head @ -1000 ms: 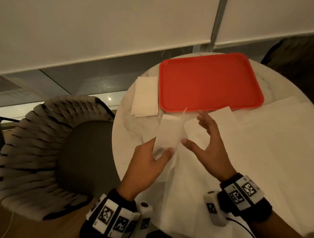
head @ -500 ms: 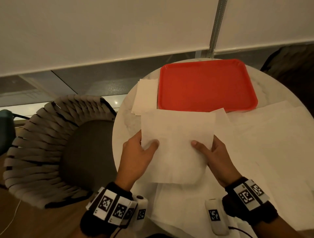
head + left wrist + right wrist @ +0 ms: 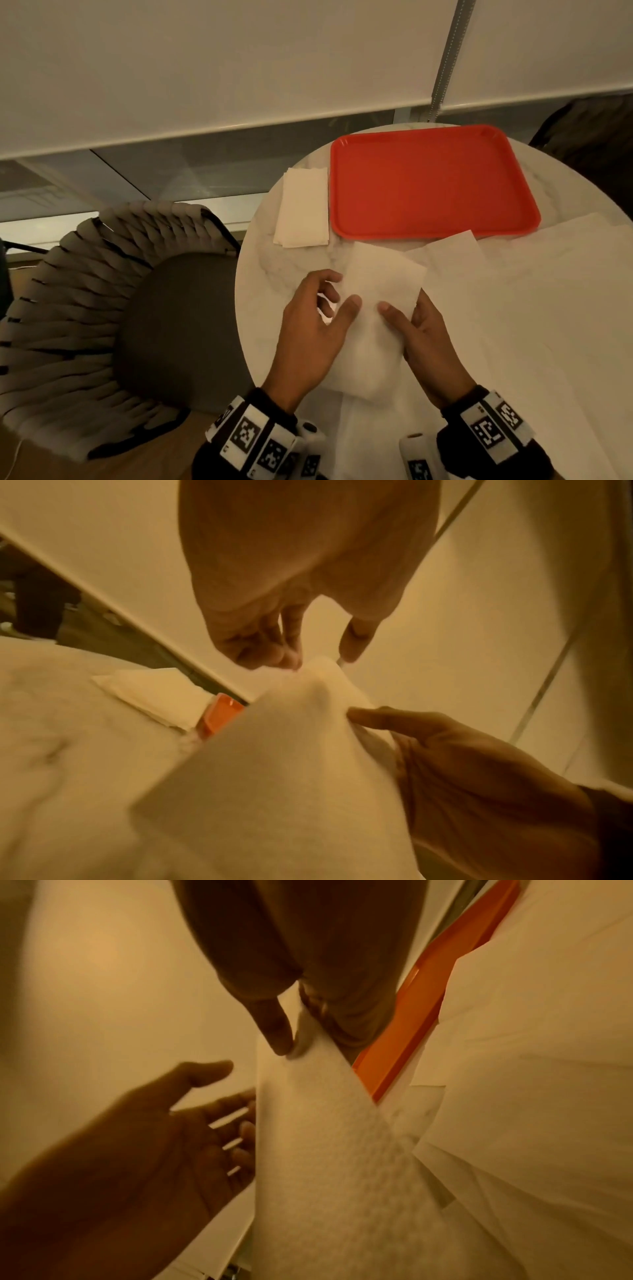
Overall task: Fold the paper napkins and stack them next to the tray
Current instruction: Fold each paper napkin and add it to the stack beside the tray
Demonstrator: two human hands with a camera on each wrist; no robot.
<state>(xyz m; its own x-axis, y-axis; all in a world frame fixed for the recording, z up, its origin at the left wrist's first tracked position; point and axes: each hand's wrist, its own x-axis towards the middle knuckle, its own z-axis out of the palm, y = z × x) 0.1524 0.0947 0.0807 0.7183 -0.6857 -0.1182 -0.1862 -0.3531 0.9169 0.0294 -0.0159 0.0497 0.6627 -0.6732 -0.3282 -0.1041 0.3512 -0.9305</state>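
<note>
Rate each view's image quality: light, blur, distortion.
Head view: dim, warm light, mostly sharp; wide-angle bend at the blind's edge; red tray and folded stack clear. Left wrist view: yellow cast, motion-blurred napkin, left hand huge and soft. Right wrist view: same cast, right hand dark, napkin grainy.

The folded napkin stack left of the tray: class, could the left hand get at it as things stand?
Probably yes. The left hand is open, and only bare table lies between it and the folded napkin stack; the right hand pinches the napkin.
</note>
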